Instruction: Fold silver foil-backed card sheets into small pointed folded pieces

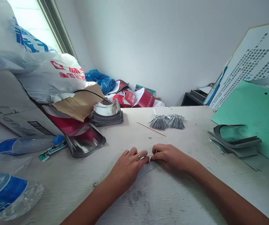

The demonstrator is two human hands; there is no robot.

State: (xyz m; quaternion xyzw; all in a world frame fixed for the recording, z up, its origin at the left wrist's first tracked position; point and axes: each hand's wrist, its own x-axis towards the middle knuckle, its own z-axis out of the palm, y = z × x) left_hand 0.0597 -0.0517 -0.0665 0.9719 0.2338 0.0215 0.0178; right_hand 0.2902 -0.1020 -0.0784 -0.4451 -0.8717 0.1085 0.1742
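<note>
Our left hand (126, 170): pinching a silver foil strip (149, 157), lower centre.
Our right hand (172, 157): fingertips closed on its other end.
Ahead: wire-tied foil bundles (161, 123).

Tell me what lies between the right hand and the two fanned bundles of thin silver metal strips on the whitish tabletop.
In the head view, a thin wooden stick lies on the whitish tabletop between the right hand and the silver strip bundles.

Plastic bottle (24, 146) — teal board (249, 109)
</note>
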